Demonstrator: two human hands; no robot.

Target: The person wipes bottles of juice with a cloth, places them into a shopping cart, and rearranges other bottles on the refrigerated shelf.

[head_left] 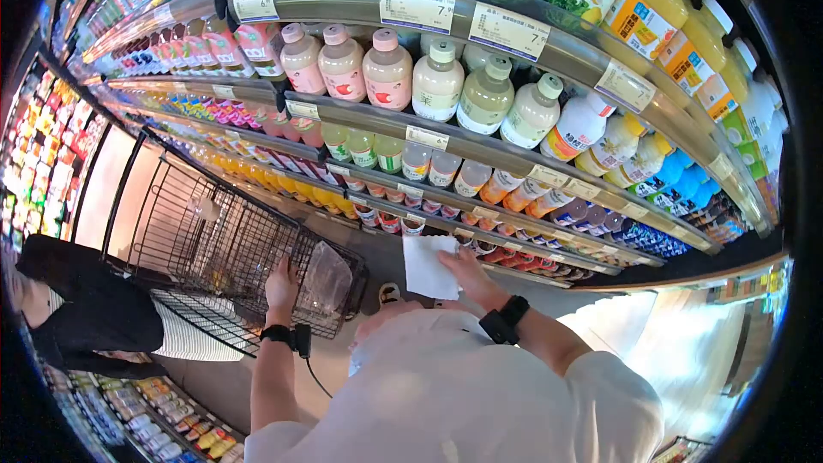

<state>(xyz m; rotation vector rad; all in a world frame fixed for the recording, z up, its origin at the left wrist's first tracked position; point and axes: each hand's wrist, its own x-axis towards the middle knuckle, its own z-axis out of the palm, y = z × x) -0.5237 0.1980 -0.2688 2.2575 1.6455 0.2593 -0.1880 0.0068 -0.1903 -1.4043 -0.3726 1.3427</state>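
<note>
The person's white shirt [480, 394] fills the near view. The fingers of the right hand [467, 273] pinch a white paper sheet [429, 266], held up in front of the drink shelves [480, 150]. The left hand [281, 285] has its fingers closed around the rim of a black wire shopping cart [223, 240]. Another person in dark clothes [86, 309] stands just beside the cart.

Aisle floor [377, 261] open ahead; cart [231, 244] blocks left, bottle shelves [514, 167] right.
</note>
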